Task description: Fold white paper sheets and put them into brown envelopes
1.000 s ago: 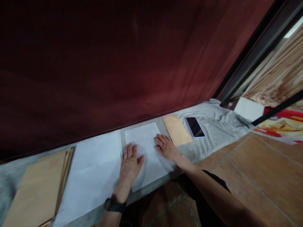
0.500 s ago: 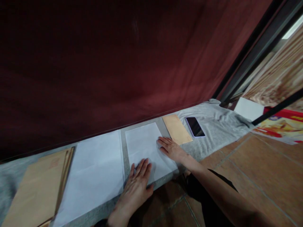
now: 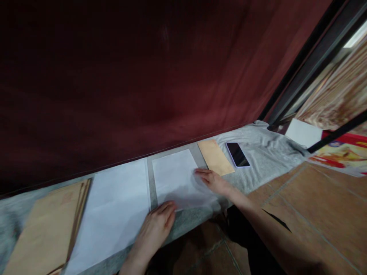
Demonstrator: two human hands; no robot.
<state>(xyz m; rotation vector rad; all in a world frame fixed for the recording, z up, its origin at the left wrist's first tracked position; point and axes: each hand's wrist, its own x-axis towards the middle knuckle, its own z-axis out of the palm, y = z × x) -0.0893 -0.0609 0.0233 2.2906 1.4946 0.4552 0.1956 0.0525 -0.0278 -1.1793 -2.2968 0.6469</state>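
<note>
A white sheet of paper (image 3: pixel 174 173) lies on the grey cloth-covered ledge, its near edge raised and blurred. My left hand (image 3: pixel 159 223) is closed at the sheet's near left corner, fingers curled together on it. At the right edge, my right hand (image 3: pixel 215 182) has its fingers pressed together on the paper; its thumb is blurred. A small tan envelope (image 3: pixel 216 156) rests just beyond my right hand. To the left lies a larger stack of white paper (image 3: pixel 114 210).
Several large brown envelopes (image 3: pixel 46 225) are piled at the far left. A phone (image 3: pixel 237 154) lies on the grey cloth (image 3: pixel 265 147) at right. A dark red panel (image 3: pixel 160 95) rises behind the ledge. Tiled floor (image 3: pixel 309 206) and a colourful printed box (image 3: pixel 344 152) are at right.
Both hands were flat and spread on the sheet. My left hand has drawn back and curled; the right fingers have closed together at the edge. The sheet's near edge has come up.
</note>
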